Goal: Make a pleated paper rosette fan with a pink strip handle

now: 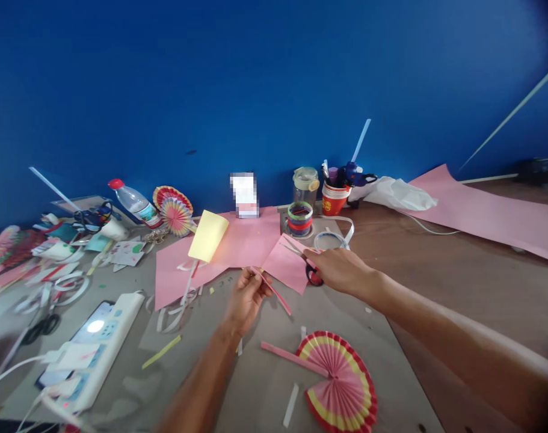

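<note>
My left hand [246,296] is closed in a pinch on a narrow pink paper strip [276,294] that slants down to the right. My right hand [339,269] grips red-handled scissors [310,272], their blades lying over a pink paper piece [286,263]. A larger pink sheet [246,243] lies behind, with a curled yellow paper [207,236] on it. A folded pink and yellow paper fan [341,385] with a pink stick handle lies on the table nearer to me.
A white power strip [104,349] with a phone beside it sits at the left. Paper scraps, another fan [174,209], a water bottle [133,203], tape rolls [299,218], a jar and a red cup of tools [334,197] line the blue wall. A big pink sheet [485,210] lies at the right.
</note>
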Available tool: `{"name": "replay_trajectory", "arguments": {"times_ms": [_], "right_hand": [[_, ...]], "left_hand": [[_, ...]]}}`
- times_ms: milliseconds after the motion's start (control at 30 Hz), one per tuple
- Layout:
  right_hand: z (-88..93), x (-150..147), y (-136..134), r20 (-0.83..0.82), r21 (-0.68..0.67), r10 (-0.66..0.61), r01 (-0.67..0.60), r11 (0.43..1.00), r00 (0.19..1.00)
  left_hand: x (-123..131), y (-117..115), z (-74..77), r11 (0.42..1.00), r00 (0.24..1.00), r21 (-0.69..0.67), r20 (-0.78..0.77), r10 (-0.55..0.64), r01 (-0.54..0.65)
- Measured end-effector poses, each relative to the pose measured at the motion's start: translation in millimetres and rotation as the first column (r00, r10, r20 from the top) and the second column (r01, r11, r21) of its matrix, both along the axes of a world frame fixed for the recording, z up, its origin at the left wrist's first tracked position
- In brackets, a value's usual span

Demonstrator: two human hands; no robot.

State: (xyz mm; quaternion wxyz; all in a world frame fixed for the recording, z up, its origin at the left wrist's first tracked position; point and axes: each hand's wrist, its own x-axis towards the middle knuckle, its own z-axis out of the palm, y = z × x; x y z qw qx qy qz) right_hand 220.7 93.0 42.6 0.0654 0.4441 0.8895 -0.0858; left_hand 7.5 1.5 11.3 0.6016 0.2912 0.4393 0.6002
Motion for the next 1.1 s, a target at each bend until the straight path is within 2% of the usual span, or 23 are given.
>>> {"name": "replay_trajectory", "arguments": {"times_ms": [100,233,333,400,467,633,833,1100], "right_hand": [[-2.2,-7.7,-0.6,0.003,0.044,0.061,-0.061,0.997,0.998],[3.4,-14.2,-6.8,-0.064,0.107,0.079,-0.071,0.992,0.995],[10.7,-20.0,-23.3,-0.229,0.103,0.104,-0.082,0.991,0.968],[11.4,-25.6,-38.3,-0.456,0.076,0.114,-0.089,0.993,0.883],[7.7,-31.6,-52.6,-0.54,0.117,0.141,-0.092,0.989,0.83],[-5.3,-38.9,-69.6,-0.544,0.16,0.145,-0.067,0.985,0.826],[-9.7,-38.1,-74.9,-0.483,0.157,0.107,-0.035,0.987,0.869],[-15.8,-39.4,-82.9,-0.45,0.234,0.15,-0.045,0.971,0.881]], "left_hand": [[0.8,-0.7,0.3,1.0,0.998,-0.005,0.055,-0.012,0.012],[0.7,-1.6,-0.3,0.999,0.993,0.004,0.115,-0.041,0.04],[1.8,-1.9,-1.1,0.998,0.987,0.023,0.146,-0.062,0.059],[3.5,-2.1,-1.0,0.998,0.987,0.027,0.148,-0.065,0.062],[5.6,-2.6,-0.3,0.998,0.987,0.018,0.144,-0.065,0.063],[8.9,-4.9,1.1,0.997,0.987,0.029,0.143,-0.072,0.069],[12.0,-7.4,2.8,0.996,0.988,0.024,0.127,-0.085,0.083],[9.3,-6.6,1.0,0.999,0.979,-0.004,0.199,-0.044,0.045]]}}
